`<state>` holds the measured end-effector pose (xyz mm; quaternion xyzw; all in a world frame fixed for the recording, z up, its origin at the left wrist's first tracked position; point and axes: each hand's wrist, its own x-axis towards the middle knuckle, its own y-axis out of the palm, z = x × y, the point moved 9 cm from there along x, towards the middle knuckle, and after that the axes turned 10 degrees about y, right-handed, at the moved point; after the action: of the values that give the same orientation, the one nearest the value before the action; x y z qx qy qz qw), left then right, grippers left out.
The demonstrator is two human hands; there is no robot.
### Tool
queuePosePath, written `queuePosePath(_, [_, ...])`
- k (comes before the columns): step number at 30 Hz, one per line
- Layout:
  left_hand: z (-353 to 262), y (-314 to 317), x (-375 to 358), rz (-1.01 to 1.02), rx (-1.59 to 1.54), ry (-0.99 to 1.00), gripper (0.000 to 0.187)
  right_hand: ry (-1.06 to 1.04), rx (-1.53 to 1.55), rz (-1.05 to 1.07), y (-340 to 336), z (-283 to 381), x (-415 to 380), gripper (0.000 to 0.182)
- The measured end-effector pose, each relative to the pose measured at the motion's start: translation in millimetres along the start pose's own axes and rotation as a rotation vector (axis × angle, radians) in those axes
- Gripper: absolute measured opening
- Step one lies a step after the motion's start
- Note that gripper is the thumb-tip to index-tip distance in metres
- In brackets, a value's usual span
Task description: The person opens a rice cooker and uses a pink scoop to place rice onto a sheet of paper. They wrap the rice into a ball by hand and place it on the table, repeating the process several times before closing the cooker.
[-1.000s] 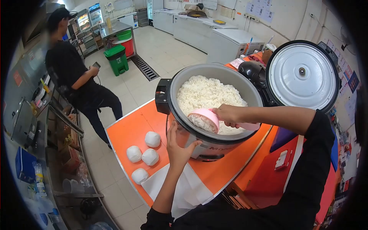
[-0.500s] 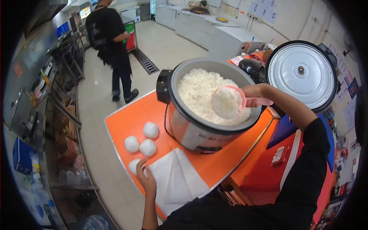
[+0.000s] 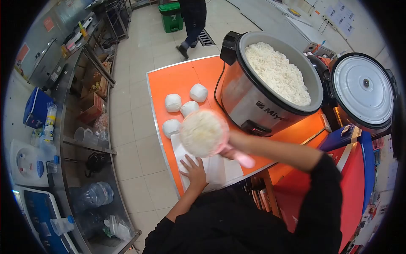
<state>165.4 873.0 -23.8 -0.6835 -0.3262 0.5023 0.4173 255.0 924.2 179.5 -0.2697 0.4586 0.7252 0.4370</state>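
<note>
Right hand (image 3: 231, 149) gripping round pink scoop (image 3: 242, 159), grainy white rice (image 3: 202, 133) inside; left hand (image 3: 195, 173) splayed open on flat white paper (image 3: 216, 167); four round white bundles (image 3: 172, 103) far left

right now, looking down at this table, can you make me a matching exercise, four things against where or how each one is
1. Pink scoop
2. Rice cooker lid
3. Left hand
4. Four white round bundles

A. Spread on white paper
B. Grouped on the orange tabletop
C. Open, beside the silver cooker body
D. Loaded with rice, in the right hand

Pairs: 1-D, 2-C, 3-A, 4-B
</note>
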Motion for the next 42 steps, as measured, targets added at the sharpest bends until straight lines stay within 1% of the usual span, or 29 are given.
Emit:
queuePosePath(1, [1,6,-3,0.001,-0.002,-0.002,0.105,0.115,-0.052,0.252,-9,-35,54,0.026])
queuePosePath(2, [0,8,-3,-0.017,-0.027,0.020,0.106,0.163,-0.088,0.274,-10,-56,88,0.029])
queuePosePath(3, [0,8,-3,-0.036,-0.051,0.039,0.107,0.180,-0.032,0.295,-15,-76,123,0.032])
queuePosePath(4, [-1,11,-4,0.141,0.046,0.028,0.106,0.186,0.014,0.337,-14,-87,145,0.033])
queuePosePath(5, [0,15,-1,0.140,0.041,0.018,0.106,0.192,0.007,0.341,-18,-95,160,0.033])
queuePosePath(7, [4,18,4,0.019,-0.004,-0.032,0.104,0.265,0.131,0.354,-32,-113,183,0.034])
queuePosePath(8, [2,11,-1,-0.045,0.004,-0.009,0.106,0.286,0.124,0.393,-50,-122,199,0.035])
queuePosePath(9, [3,4,-7,-0.034,0.002,-0.011,0.106,0.308,0.044,0.202,-74,-122,197,0.035])
queuePosePath(10, [2,-2,-8,-0.017,-0.065,0.004,0.108,0.190,-0.072,0.095,-93,-114,185,0.036])
queuePosePath(11, [0,-10,-10,-0.003,-0.135,0.019,0.110,0.140,-0.157,0.047,-116,-111,179,0.036])
queuePosePath(12, [-1,-17,-14,-0.045,-0.206,0.029,0.119,0.191,-0.121,-0.021,-133,-109,162,0.033])
queuePosePath(13, [-2,-20,-16,-0.038,-0.212,0.031,0.119,0.144,-0.206,-0.077,-155,-98,146,0.029])
queuePosePath(14, [-2,-24,-17,-0.048,-0.242,0.045,0.124,0.095,-0.292,-0.133,-170,-90,133,0.031])
queuePosePath(15, [-2,-25,-18,-0.058,-0.269,0.059,0.128,0.101,-0.291,-0.136,-161,-88,123,0.031])
queuePosePath(17, [2,-28,-22,-0.075,-0.316,0.084,0.132,-0.029,-0.834,-0.707,-173,-54,93,0.043])
queuePosePath(18, [4,-28,-24,-0.088,-0.360,0.108,0.136,0.014,-0.940,-0.790,-176,-57,96,0.051])
queuePosePath(19, [10,-25,-26,-0.083,-0.357,0.112,0.136,0.016,-0.933,-0.791,-172,-69,102,0.051])
queuePosePath(21, [19,-27,-27,-0.183,-0.392,0.174,0.138,-0.303,-1.120,-1.156,-153,-65,89,0.052])
queuePosePath(22, [25,-22,-29,-0.175,-0.395,0.176,0.138,-0.291,-1.057,-1.154,-132,-70,78,0.051])
queuePosePath(24, [35,-23,-32,-0.279,-0.458,0.202,0.141,-0.274,-0.997,-1.149,-101,-85,71,0.050])
queuePosePath(26, [35,-25,-34,-0.281,-0.434,0.174,0.141,-0.423,-1.350,-1.103,-63,-102,81,0.040])
queuePosePath(27, [37,-25,-36,-0.287,-0.407,0.149,0.141,-0.418,-1.349,-1.097,-61,-111,85,0.040])
queuePosePath(29, [37,-23,-36,-0.289,-0.386,0.161,0.141,-0.491,-1.386,-1.007,-51,-119,95,0.034])
queuePosePath(30, [36,-24,-35,-0.300,-0.365,0.177,0.140,-0.533,-1.430,-1.042,-52,-114,94,0.036])
queuePosePath(34, [37,-25,-34,-0.308,-0.412,0.179,0.138,-0.489,-1.465,-1.013,-61,-99,95,0.038])
queuePosePath(37, [39,-20,-37,-0.272,-0.382,0.167,0.138,-0.477,-1.372,-1.047,-67,-104,100,0.040])
queuePosePath(39, [36,-22,-39,-0.327,-0.362,0.212,0.137,-0.421,-1.233,-0.976,-76,-108,100,0.043])
queuePosePath(40, [36,-24,-39,-0.344,-0.359,0.217,0.137,-0.436,-1.237,-0.986,-81,-107,97,0.043])
queuePosePath(42, [37,-21,-43,-0.302,-0.414,0.277,0.134,-0.639,-0.856,-0.812,-89,-105,85,0.045])
